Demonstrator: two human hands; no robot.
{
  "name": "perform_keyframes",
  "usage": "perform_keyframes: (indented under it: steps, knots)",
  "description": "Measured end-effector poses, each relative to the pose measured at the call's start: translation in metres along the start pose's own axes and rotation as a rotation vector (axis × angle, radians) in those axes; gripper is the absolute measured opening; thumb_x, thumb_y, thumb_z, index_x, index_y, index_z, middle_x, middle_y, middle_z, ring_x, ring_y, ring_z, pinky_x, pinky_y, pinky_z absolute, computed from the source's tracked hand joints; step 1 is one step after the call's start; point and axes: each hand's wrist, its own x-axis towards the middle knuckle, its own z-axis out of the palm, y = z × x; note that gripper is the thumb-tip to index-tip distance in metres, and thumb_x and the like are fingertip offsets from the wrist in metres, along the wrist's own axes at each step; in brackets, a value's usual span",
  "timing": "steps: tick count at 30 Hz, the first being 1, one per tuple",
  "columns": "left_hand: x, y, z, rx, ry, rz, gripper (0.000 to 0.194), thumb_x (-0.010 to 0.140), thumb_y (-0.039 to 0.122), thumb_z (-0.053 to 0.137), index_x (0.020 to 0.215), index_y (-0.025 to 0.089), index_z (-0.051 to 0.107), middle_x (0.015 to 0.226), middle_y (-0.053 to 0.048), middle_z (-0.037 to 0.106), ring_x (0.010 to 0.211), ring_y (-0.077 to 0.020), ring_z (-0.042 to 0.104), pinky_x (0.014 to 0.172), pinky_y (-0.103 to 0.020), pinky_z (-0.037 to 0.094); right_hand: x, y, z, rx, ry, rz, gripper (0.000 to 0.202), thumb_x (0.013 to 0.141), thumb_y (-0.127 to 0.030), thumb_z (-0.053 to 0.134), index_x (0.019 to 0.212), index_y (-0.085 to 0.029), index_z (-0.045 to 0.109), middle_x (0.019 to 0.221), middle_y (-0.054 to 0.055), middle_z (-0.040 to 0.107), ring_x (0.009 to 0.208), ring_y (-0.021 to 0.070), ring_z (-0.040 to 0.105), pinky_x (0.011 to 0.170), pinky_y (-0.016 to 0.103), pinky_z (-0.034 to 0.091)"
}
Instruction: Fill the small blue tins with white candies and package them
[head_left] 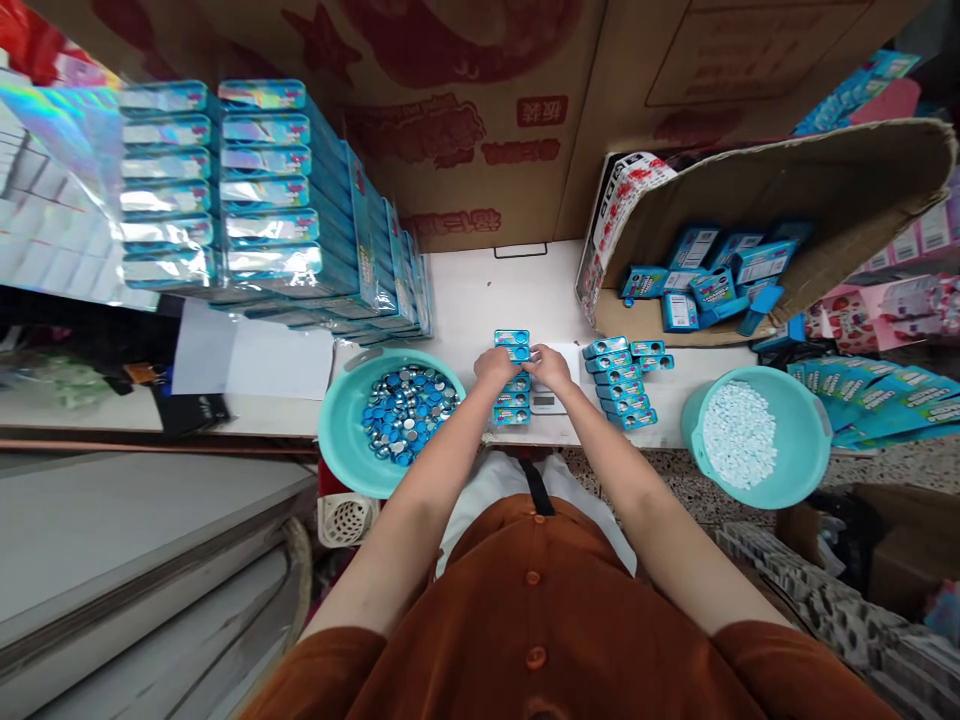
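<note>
A column of small blue boxes [512, 414] runs away from me on the white table, with round blue caps showing in the upper ones. My left hand [495, 368] grips the left end of one small blue box [517, 353] in this column. At its right end, my right hand [551, 368] has its fingers bent and closed against the same box. Beneath my right hand lies a white digital scale [566, 390]. More small blue boxes [621, 385], with dark round holes, stand in rows to the right. Left of my hands, a turquoise basin [335, 430] holds blue and silver round caps [409, 410].
At the right, another turquoise basin [806, 440] contains pale small candies or tablets [741, 435]. An open carton [765, 190] holds loose blue boxes. Wrapped stacks of blue boxes [270, 220] rise at the left. A large cardboard box [480, 100] walls off the back.
</note>
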Motion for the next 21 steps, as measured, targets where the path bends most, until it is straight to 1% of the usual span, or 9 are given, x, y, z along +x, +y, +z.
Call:
perform_keyframes:
  steps: [4,7,10,14,18,21]
  knots:
    - [0.005,0.003,-0.005,0.024,-0.017,-0.008,0.050,0.060,0.051,0.072,0.094,0.016,0.070,0.100,-0.021,0.068,0.098,-0.0348,0.063,0.073,-0.034,0.048,-0.002,-0.015,-0.004,-0.252,-0.034,-0.068,0.025,0.076,-0.029,0.062,0.100,-0.021,0.062,0.092,0.009,0.070,0.089,0.0250,0.064,0.072,0.031,0.045]
    - [0.008,0.006,-0.009,0.054,-0.062,-0.033,0.051,0.060,0.046,0.074,0.099,0.014,0.068,0.105,-0.022,0.066,0.099,-0.0362,0.062,0.073,-0.035,0.048,-0.001,-0.024,-0.002,-0.369,-0.059,-0.034,0.022,0.078,-0.027,0.059,0.097,-0.017,0.064,0.094,0.015,0.069,0.088,0.0276,0.065,0.070,0.032,0.045]
    - [0.012,0.007,-0.010,0.059,-0.080,-0.036,0.049,0.060,0.038,0.074,0.102,0.012,0.067,0.108,-0.023,0.065,0.100,-0.0369,0.062,0.073,-0.036,0.049,0.000,-0.027,0.000,-0.410,-0.072,-0.016,0.020,0.079,-0.025,0.058,0.096,-0.017,0.066,0.093,0.015,0.069,0.088,0.0267,0.065,0.069,0.031,0.045]
    - [0.015,0.008,-0.009,0.037,-0.077,-0.028,0.049,0.059,0.034,0.075,0.101,0.011,0.067,0.107,-0.024,0.065,0.099,-0.0374,0.062,0.074,-0.037,0.049,0.001,-0.025,0.002,-0.433,-0.085,-0.038,0.021,0.081,-0.026,0.054,0.094,-0.016,0.067,0.093,0.015,0.070,0.087,0.0268,0.066,0.067,0.031,0.045]
    - [0.012,0.006,-0.006,0.002,-0.057,-0.028,0.046,0.061,0.039,0.074,0.098,0.011,0.068,0.103,-0.023,0.066,0.099,-0.0366,0.062,0.075,-0.036,0.049,-0.001,-0.025,0.004,-0.438,-0.075,-0.033,0.023,0.083,-0.025,0.051,0.097,-0.015,0.067,0.094,0.017,0.070,0.087,0.0276,0.066,0.068,0.031,0.045]
    - [0.007,0.000,-0.004,-0.074,-0.010,-0.016,0.042,0.063,0.045,0.072,0.090,0.013,0.069,0.097,-0.021,0.068,0.100,-0.0354,0.062,0.077,-0.035,0.048,-0.005,-0.023,0.004,-0.413,-0.065,-0.036,0.026,0.085,-0.026,0.050,0.103,-0.015,0.065,0.095,0.017,0.070,0.089,0.0275,0.066,0.071,0.032,0.045]
